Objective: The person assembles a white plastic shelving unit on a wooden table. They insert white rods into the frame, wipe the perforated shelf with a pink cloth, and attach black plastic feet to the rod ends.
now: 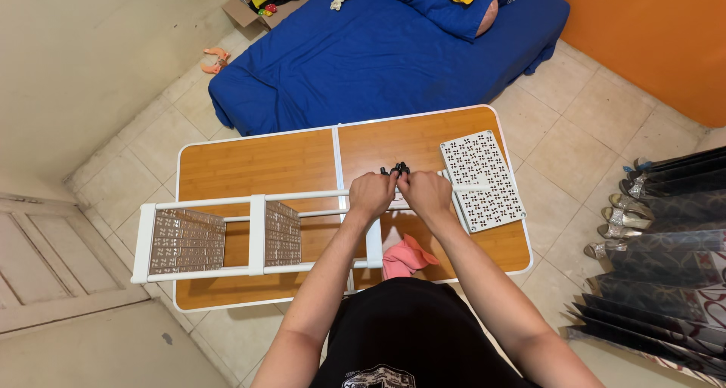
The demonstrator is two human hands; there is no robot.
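A white tubular rack frame (249,233) with patterned translucent panels lies on its side at centre-left of the frame, its long top rail running rightward. Small black plastic pieces (398,169) sit clustered at frame centre, just above that rail.

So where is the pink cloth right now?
In the head view, the pink cloth lies on the wooden table at its near edge, just below the right hand and beside the white rack frame.

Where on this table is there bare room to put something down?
The far left of the table, behind the white rack, is bare wood. So is the far middle strip left of the patterned panel. It is crowded around both hands and the pink cloth.
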